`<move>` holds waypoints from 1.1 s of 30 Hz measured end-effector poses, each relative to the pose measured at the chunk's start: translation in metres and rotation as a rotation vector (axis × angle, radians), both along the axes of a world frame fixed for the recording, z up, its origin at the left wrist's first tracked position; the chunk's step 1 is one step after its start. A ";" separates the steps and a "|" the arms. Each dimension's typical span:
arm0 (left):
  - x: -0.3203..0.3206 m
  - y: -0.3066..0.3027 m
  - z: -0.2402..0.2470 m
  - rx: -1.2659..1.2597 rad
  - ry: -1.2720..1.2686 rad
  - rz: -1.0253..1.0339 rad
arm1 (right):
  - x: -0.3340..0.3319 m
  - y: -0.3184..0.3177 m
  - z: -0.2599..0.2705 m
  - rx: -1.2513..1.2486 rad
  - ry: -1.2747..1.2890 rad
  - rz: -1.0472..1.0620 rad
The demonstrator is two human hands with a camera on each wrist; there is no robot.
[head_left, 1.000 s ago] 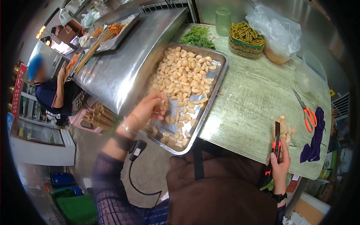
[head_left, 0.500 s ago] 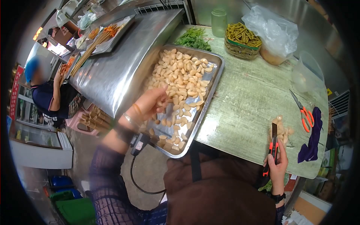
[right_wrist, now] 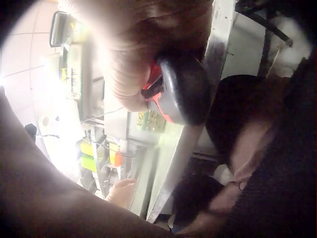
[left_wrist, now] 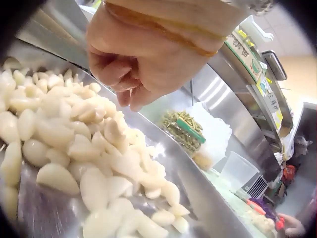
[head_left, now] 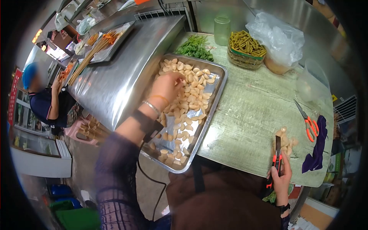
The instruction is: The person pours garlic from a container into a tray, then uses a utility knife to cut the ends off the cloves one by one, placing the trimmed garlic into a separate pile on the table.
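In the head view my left hand (head_left: 168,89) is over the far half of a metal tray (head_left: 224,82) of peeled garlic cloves (head_left: 191,97). The left wrist view shows its fingers curled in above the heap, a sliver of pale garlic clove (left_wrist: 131,96) at the fingertips and the palm hidden. On the table's right side my right hand (head_left: 281,178) grips a red-and-black utility knife (head_left: 276,163), its dark blade pointing away from me. Just beyond the blade lies a small pile of garlic (head_left: 285,141).
Orange-handled scissors (head_left: 311,128) and a purple cloth (head_left: 318,153) lie right of the pile. Along the back stand green herbs (head_left: 194,48), a glass jar (head_left: 222,30), a tub of cut green beans (head_left: 247,51) and a plastic-bagged container (head_left: 280,42). Another person (head_left: 44,99) works at the far left.
My left hand has moved from the near left part of the tray to its far part, over the garlic heap. The right hand keeps holding the utility knife in about the same place.
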State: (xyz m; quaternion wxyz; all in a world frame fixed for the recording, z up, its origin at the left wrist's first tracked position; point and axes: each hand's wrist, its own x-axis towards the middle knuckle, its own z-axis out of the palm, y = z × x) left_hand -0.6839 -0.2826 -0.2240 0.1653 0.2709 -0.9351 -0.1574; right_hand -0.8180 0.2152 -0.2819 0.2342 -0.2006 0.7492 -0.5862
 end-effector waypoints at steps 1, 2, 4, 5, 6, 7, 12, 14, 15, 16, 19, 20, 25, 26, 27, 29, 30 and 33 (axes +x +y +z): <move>-0.007 -0.003 -0.003 -0.028 -0.002 0.020 | 0.000 0.000 0.000 0.001 -0.005 0.002; -0.014 -0.007 -0.006 -0.117 -0.027 -0.033 | 0.000 0.001 0.000 0.002 -0.010 0.004; -0.028 -0.014 -0.015 -0.294 -0.075 -0.139 | -0.001 0.002 -0.001 -0.004 -0.017 0.012; -0.037 -0.013 -0.014 -0.391 -0.221 -0.195 | -0.001 0.002 -0.001 -0.010 -0.021 0.017; -0.043 -0.010 -0.013 -0.379 -0.252 -0.179 | -0.002 0.003 -0.002 -0.017 -0.024 0.022; -0.048 -0.006 -0.012 -0.366 -0.284 -0.163 | -0.002 0.003 -0.003 -0.015 -0.022 0.019; -0.038 -0.027 -0.021 -0.019 -0.127 -0.220 | -0.001 0.003 0.000 -0.015 -0.027 0.026; -0.019 -0.015 0.000 0.518 -0.045 -0.103 | 0.000 0.002 0.000 -0.016 -0.016 0.020; -0.010 -0.006 0.015 0.793 0.018 -0.020 | 0.000 0.003 0.000 -0.015 -0.010 0.018; -0.005 -0.004 0.023 1.067 0.082 0.070 | -0.001 0.004 0.000 -0.013 -0.009 0.019; 0.008 -0.026 0.018 1.254 0.252 0.122 | -0.001 0.003 -0.001 -0.014 -0.006 0.029; 0.006 -0.031 0.014 1.116 0.271 0.199 | -0.001 0.003 0.000 -0.017 -0.003 0.030; -0.001 -0.055 -0.022 0.375 0.196 0.225 | 0.001 0.000 0.005 -0.004 -0.025 -0.006; 0.001 -0.062 -0.032 0.195 0.130 0.147 | 0.002 0.000 0.005 0.000 -0.027 -0.009; -0.013 -0.026 0.002 0.450 0.037 0.273 | 0.002 -0.001 0.005 0.004 -0.029 -0.011; -0.021 -0.020 -0.009 0.305 -0.043 0.264 | 0.000 0.003 0.003 0.014 -0.003 0.028; -0.024 -0.020 -0.016 0.104 -0.075 0.211 | -0.001 0.004 0.003 0.020 0.012 0.046; -0.034 -0.024 -0.020 0.053 -0.159 0.227 | 0.002 0.000 0.004 -0.004 -0.026 -0.012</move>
